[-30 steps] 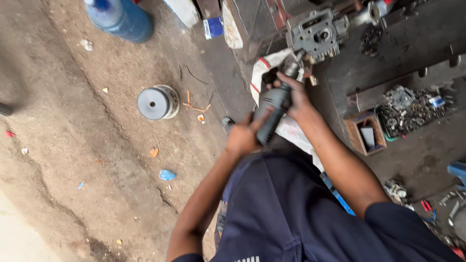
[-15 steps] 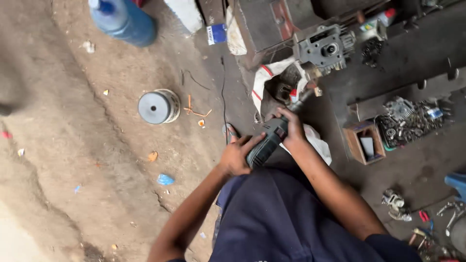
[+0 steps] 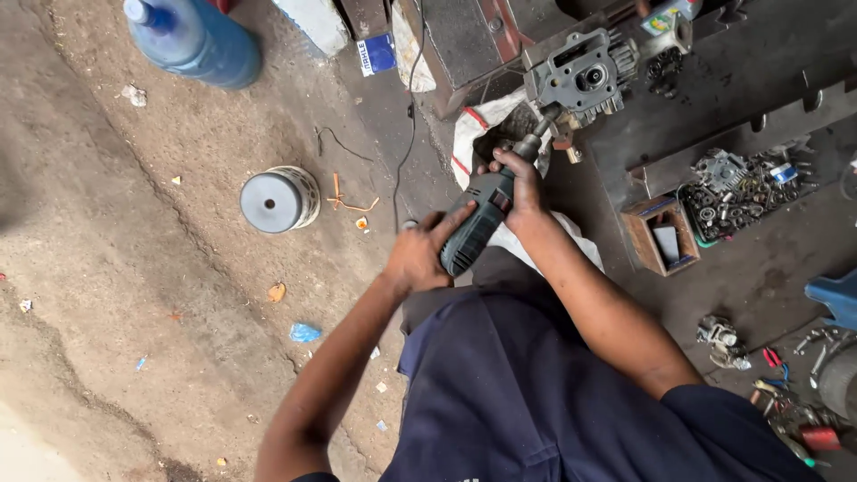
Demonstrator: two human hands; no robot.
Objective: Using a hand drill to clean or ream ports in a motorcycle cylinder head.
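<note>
- The person gripped a dark green power drill (image 3: 478,223) with both hands: the right hand (image 3: 522,183) was closed around the front of its body, the left hand (image 3: 420,254) clasped around its rear end.
- The drill slanted up toward a grey metal engine part (image 3: 580,76), which sat at the edge of the dark, oily floor (image 3: 759,268); its nose was at, or just short of, the part's lower corner, and contact could not be told.
- By my judgement, the step in hand was working the drill's tip against that engine part; going on would call for a steady 2-handed hold and the tool kept in line with the spot it met.
- A white sack (image 3: 473,134) lay under the drill's nose.
- A small wooden box (image 3: 661,234) stood to the right, holding a flat grey piece.
- Beside it, a shallow tray (image 3: 741,192) was heaped with small metal parts, gears and nuts by their look.
- A blue water jug (image 3: 201,40) stood well apart on the dirt ground, and a round grey tin (image 3: 277,198) lay nearer, closed side up.
</note>
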